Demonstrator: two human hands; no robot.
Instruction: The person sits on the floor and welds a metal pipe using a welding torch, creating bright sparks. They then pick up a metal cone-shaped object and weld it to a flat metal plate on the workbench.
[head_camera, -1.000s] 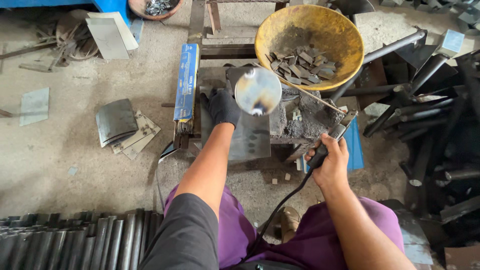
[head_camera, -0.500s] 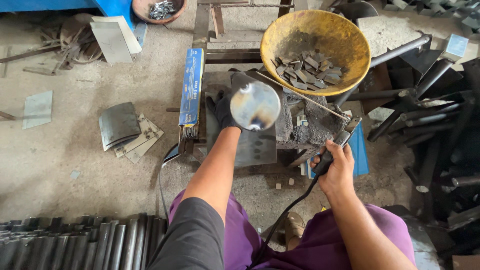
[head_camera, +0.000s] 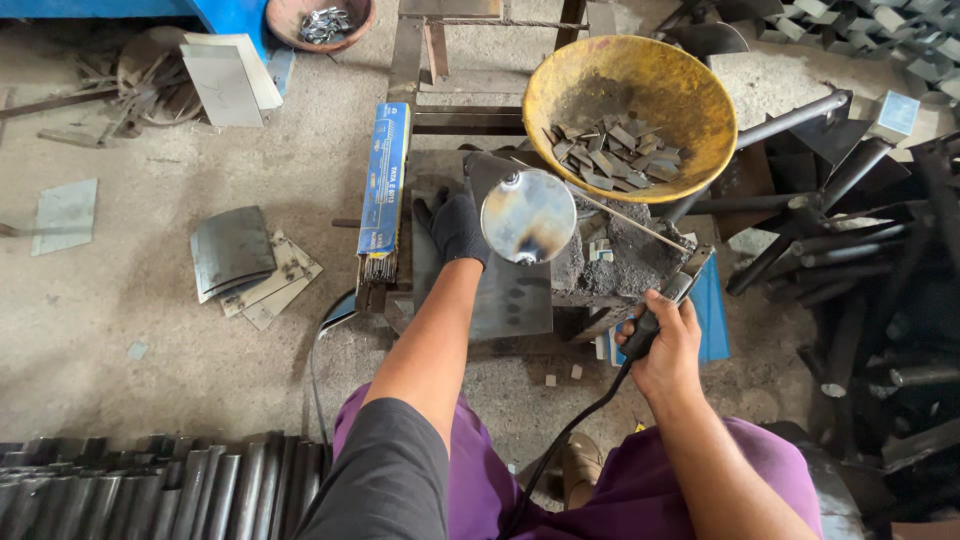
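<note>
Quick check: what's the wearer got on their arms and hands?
The left hand wears a dark knit glove; the right hand is bare. Both forearms are bare. A dark grey short sleeve covers the left upper arm. No watch or markings are visible.

- The bowl (head_camera: 630, 105) sits far right on the bench (head_camera: 510, 300), with metal pieces (head_camera: 610, 150) in it.
- The round disc (head_camera: 528, 216) lies near and left of the bowl, the electrode box (head_camera: 385, 190) further left.
- Flat plates (head_camera: 245, 262) lie on the floor (head_camera: 120, 330), left of the box.
- Pipes (head_camera: 150, 490) lie near left; bars (head_camera: 870, 250) are stacked right.
</note>
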